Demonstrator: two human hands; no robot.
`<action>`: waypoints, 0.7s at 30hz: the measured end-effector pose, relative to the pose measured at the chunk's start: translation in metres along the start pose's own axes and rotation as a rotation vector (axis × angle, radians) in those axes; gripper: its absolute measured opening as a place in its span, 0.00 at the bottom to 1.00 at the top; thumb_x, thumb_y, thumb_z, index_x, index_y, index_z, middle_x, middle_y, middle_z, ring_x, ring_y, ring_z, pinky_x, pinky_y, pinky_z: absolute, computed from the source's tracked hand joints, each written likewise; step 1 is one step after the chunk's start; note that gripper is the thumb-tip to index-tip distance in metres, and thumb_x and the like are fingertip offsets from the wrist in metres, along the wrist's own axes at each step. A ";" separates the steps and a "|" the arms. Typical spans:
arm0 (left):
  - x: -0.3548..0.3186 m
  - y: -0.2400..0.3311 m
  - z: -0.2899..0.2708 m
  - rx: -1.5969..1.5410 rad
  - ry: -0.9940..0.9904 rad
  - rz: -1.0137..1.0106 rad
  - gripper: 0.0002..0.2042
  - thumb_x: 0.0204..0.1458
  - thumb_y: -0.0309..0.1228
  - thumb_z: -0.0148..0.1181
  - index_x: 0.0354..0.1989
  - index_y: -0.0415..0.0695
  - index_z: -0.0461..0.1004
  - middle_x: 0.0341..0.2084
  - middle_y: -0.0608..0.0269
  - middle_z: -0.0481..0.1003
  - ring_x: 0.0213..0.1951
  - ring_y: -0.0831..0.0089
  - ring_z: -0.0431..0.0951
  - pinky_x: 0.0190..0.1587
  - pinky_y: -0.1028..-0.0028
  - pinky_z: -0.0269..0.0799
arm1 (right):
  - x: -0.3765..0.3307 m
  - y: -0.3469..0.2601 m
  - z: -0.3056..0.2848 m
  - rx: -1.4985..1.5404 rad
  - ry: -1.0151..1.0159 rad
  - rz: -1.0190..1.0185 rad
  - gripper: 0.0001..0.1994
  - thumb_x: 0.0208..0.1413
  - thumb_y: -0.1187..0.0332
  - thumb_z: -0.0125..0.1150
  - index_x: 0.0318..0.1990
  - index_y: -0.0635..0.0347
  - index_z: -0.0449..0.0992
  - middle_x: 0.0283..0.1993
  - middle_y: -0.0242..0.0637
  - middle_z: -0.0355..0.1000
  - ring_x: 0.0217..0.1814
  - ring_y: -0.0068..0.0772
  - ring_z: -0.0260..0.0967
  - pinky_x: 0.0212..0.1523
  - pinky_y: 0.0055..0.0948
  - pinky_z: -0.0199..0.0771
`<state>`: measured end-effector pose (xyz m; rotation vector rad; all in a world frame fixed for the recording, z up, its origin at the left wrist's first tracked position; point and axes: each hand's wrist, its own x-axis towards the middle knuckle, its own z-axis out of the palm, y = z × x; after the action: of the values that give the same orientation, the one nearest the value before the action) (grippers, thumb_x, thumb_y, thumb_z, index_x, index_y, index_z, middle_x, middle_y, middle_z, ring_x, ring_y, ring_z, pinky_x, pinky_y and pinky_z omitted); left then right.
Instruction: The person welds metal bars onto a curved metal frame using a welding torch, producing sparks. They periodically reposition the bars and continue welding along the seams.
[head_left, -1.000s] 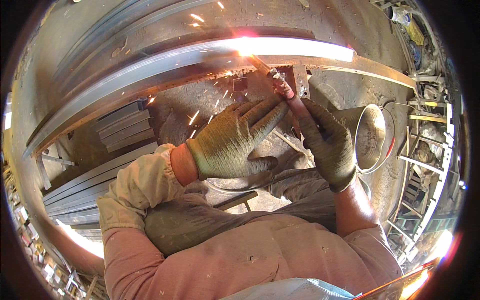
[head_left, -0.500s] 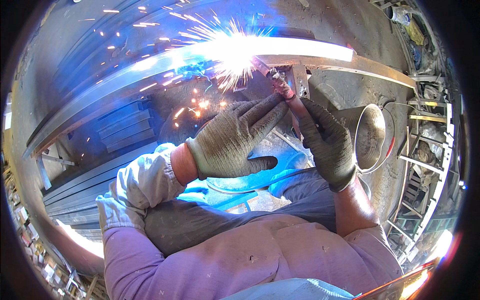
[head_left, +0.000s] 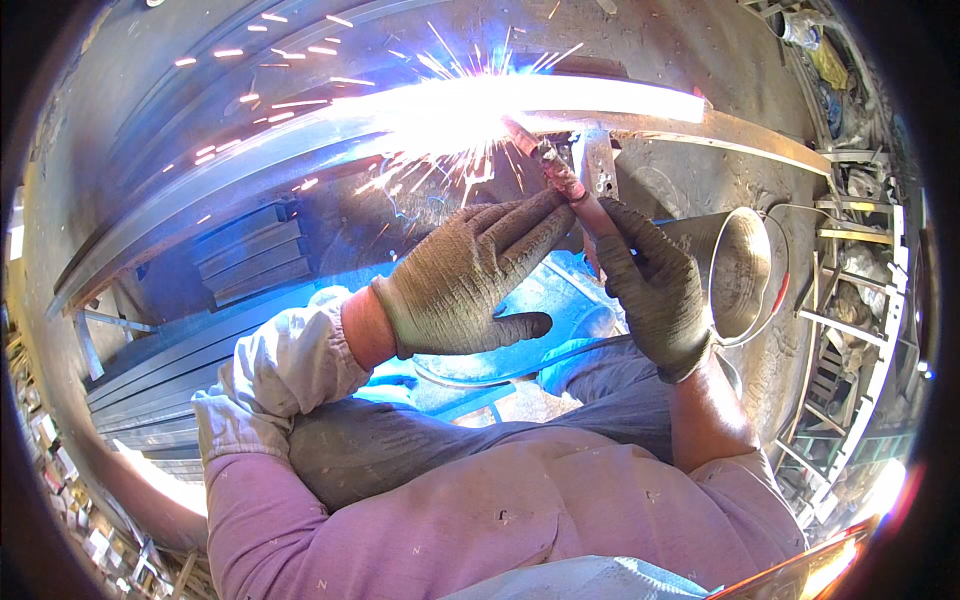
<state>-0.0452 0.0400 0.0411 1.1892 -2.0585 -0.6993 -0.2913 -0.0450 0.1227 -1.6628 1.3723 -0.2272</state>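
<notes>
My right hand, in a grey-green work glove, grips the welding electrode holder, which slants up and left. Its far end meets a blinding white welding arc on a long metal bar; the glare hides the electrode tip and the weld spot. Sparks fly out to the left and below. My left hand, gloved too, is stretched out flat with its thumb apart. Its fingertips lie against the holder's side, just ahead of my right hand's fingers, without wrapping round it.
The bar rests along a brown metal beam on legs. A metal bucket with a wire handle lies tipped to the right of my right hand. Dark steel profiles are stacked at left; a white ladder-like frame stands far right.
The spark pattern has shifted, and the bright drops falling below the bar are fewer. The glare spreads differently along the bar. Both hands and the holder are almost unmoved.
</notes>
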 end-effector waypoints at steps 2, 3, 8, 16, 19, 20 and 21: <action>-0.001 -0.001 0.002 0.014 0.000 0.006 0.57 0.57 0.51 0.80 0.90 0.41 0.55 0.89 0.43 0.56 0.75 0.40 0.74 0.76 0.48 0.70 | 0.000 0.003 0.001 0.017 0.007 0.014 0.23 0.81 0.58 0.69 0.74 0.61 0.81 0.39 0.31 0.85 0.38 0.15 0.76 0.39 0.24 0.79; -0.001 -0.001 0.002 0.020 0.000 0.009 0.57 0.57 0.51 0.80 0.90 0.41 0.55 0.89 0.43 0.56 0.75 0.40 0.74 0.76 0.48 0.70 | 0.000 0.003 0.000 0.015 0.006 -0.002 0.23 0.81 0.58 0.69 0.74 0.61 0.81 0.39 0.31 0.84 0.37 0.15 0.75 0.39 0.24 0.79; -0.002 -0.001 0.003 0.026 0.021 0.021 0.55 0.58 0.51 0.79 0.90 0.42 0.56 0.89 0.44 0.56 0.75 0.41 0.75 0.76 0.48 0.71 | 0.002 0.009 0.001 0.041 -0.004 -0.053 0.24 0.82 0.57 0.69 0.75 0.61 0.81 0.39 0.29 0.83 0.37 0.16 0.76 0.39 0.25 0.79; -0.022 -0.015 -0.030 0.315 0.207 -0.018 0.33 0.55 0.49 0.86 0.66 0.44 0.87 0.67 0.52 0.82 0.67 0.53 0.82 0.73 0.51 0.76 | 0.002 0.015 0.005 0.081 0.015 -0.122 0.22 0.81 0.58 0.69 0.74 0.61 0.82 0.40 0.28 0.82 0.39 0.15 0.74 0.41 0.24 0.78; -0.045 -0.040 -0.062 0.554 0.445 -0.095 0.33 0.54 0.47 0.89 0.66 0.44 0.87 0.67 0.54 0.83 0.67 0.54 0.82 0.71 0.52 0.77 | 0.003 0.018 0.006 0.064 0.025 -0.155 0.22 0.81 0.60 0.70 0.73 0.61 0.82 0.40 0.28 0.82 0.40 0.16 0.74 0.41 0.24 0.79; -0.053 -0.048 -0.073 0.664 0.492 -0.148 0.33 0.54 0.46 0.89 0.66 0.44 0.87 0.68 0.54 0.83 0.67 0.54 0.82 0.71 0.52 0.77 | 0.003 0.018 0.006 0.051 0.034 -0.160 0.21 0.81 0.60 0.70 0.73 0.62 0.82 0.41 0.28 0.83 0.40 0.16 0.74 0.42 0.24 0.79; -0.062 -0.056 -0.083 0.774 0.538 -0.201 0.33 0.53 0.46 0.89 0.66 0.45 0.86 0.69 0.55 0.82 0.67 0.53 0.82 0.71 0.52 0.77 | 0.003 0.016 0.004 0.036 0.017 -0.137 0.21 0.81 0.60 0.70 0.73 0.62 0.82 0.42 0.29 0.84 0.41 0.16 0.75 0.43 0.25 0.80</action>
<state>0.0707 0.0593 0.0378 1.7759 -1.7734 0.3769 -0.2982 -0.0442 0.1079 -1.7300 1.2604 -0.3441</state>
